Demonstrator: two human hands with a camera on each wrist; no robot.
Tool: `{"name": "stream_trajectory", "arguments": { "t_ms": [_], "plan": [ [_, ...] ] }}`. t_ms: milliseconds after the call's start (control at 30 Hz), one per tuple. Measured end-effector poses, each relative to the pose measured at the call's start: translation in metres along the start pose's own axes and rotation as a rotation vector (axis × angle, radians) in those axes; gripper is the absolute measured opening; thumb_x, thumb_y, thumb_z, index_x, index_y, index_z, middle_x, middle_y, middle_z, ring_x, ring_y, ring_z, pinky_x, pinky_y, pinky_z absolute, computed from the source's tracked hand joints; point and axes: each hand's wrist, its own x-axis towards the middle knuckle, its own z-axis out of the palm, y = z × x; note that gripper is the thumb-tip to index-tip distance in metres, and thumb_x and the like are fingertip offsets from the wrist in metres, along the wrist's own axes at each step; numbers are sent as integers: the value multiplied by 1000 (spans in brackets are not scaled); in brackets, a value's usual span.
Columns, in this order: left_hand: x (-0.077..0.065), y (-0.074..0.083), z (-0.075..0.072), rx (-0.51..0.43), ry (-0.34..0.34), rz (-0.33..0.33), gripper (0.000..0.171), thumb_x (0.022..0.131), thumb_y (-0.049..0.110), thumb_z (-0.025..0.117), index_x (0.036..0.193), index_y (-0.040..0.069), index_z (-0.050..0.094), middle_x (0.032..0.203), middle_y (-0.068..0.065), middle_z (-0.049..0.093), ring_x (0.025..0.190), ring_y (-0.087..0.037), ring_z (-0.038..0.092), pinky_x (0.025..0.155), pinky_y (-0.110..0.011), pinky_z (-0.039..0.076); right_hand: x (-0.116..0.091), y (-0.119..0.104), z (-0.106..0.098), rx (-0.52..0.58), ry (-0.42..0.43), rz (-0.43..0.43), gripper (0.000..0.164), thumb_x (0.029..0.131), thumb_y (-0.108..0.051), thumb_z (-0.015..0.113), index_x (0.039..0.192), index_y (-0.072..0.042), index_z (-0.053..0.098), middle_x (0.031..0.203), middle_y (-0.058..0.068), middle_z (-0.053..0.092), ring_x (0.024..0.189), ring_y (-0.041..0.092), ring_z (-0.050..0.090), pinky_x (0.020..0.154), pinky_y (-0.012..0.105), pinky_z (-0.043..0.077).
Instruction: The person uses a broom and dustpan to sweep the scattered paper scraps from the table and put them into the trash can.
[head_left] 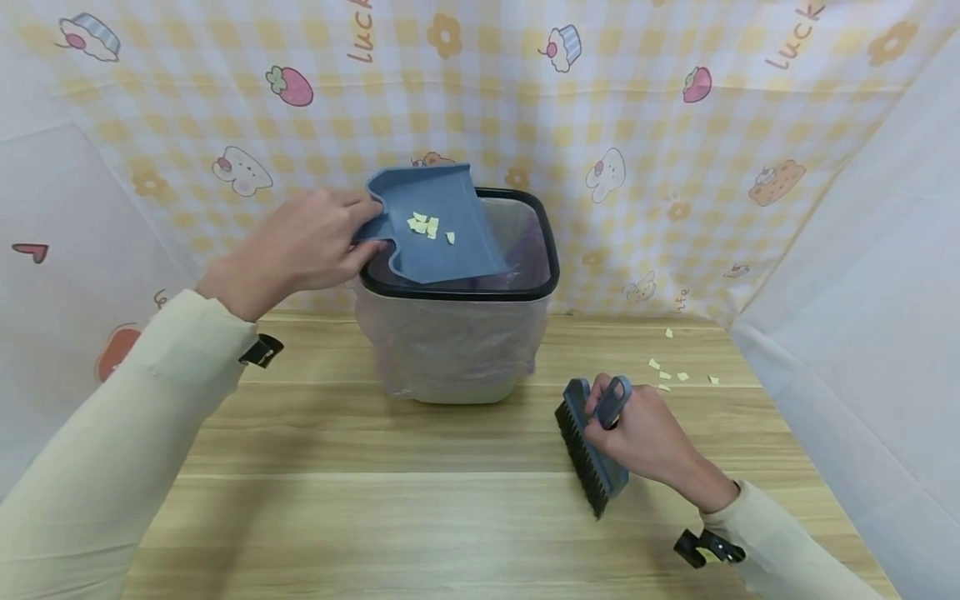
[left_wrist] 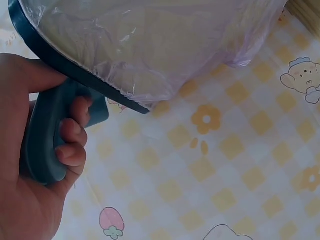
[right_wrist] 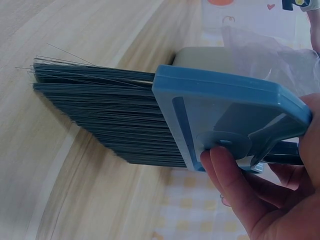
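A blue dustpan (head_left: 442, 258) is held over the bin's mouth by my left hand (head_left: 300, 242), its front edge dipping to the right into the opening. Several pale yellow paper scraps (head_left: 423, 225) lie on the pan. In the left wrist view, the fingers curl round the dustpan handle (left_wrist: 45, 135). Below stands a bin (head_left: 457, 342) with a black rim and a thin translucent liner. Lower right, my right hand (head_left: 648, 433) grips a blue hand brush (head_left: 600, 458) with dark bristles (right_wrist: 110, 115), near the tabletop.
More paper scraps (head_left: 665, 375) are scattered on the wooden table (head_left: 337, 517) beyond the brush, at the right. A checked curtain (head_left: 495, 108) hangs right behind the bin. White cloth (head_left: 847, 333) closes off the right side, and similar white cloth (head_left: 67, 192) the left.
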Motion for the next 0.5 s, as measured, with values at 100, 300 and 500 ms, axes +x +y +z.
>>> {"name": "stream_trajectory", "arguments": {
  "t_ms": [100, 300, 500],
  "plan": [
    [0, 1, 0, 34, 22, 23, 38, 102, 14, 72, 130, -12, 68, 115, -27, 73, 93, -43, 72, 84, -59, 61, 0, 0, 0, 3, -4, 7, 21, 79, 0, 70, 89, -17, 65, 63, -19, 50, 48, -3, 40, 47, 25, 38],
    [-1, 4, 0, 89, 86, 89, 42, 95, 8, 80, 132, -11, 71, 116, -27, 74, 99, -45, 73, 87, -60, 62, -1, -2, -1, 17, -15, 22, 21, 79, 0, 70, 90, -17, 65, 59, -19, 47, 47, -4, 37, 46, 25, 37],
    [-2, 8, 1, 154, 185, 186, 44, 94, 7, 85, 134, -6, 73, 110, -22, 72, 97, -41, 69, 79, -56, 63, -1, -2, -2, 19, -15, 26, 21, 79, 0, 70, 89, -17, 64, 57, -20, 43, 47, -4, 36, 46, 24, 35]
  ]
}}
